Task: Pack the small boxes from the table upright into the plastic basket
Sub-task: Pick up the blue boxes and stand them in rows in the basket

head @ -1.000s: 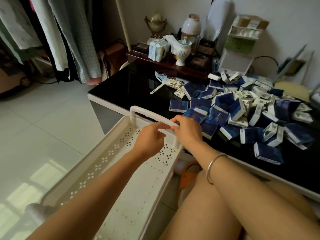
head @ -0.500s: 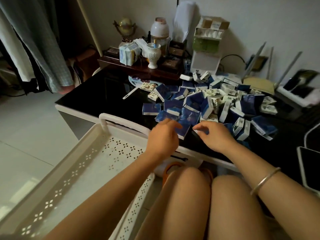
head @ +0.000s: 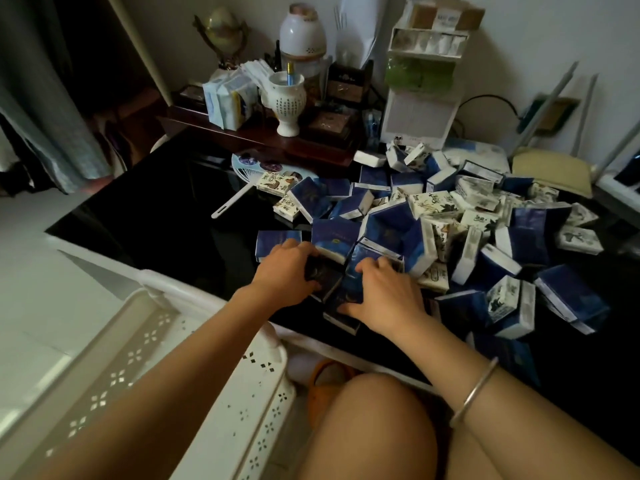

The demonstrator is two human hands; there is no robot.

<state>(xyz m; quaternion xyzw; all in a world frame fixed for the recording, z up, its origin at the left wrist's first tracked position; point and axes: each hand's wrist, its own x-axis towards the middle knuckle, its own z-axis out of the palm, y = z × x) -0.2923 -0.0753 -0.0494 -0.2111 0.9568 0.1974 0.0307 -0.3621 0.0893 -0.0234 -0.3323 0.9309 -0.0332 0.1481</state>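
Hands at box heap, black table (head: 166, 216)
Left hand (head: 284, 271) and right hand (head: 384, 299) each grasp dark boxes (head: 332, 285); basket (head: 221, 393) beside table

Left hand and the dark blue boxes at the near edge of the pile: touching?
Touching. The head view shows the left hand lying on the dark blue boxes, fingers curled over one; the right hand presses on them too.

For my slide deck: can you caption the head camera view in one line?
Both hands, left hand and right hand, gather dark blue boxes from the black table's pile beside the white basket.
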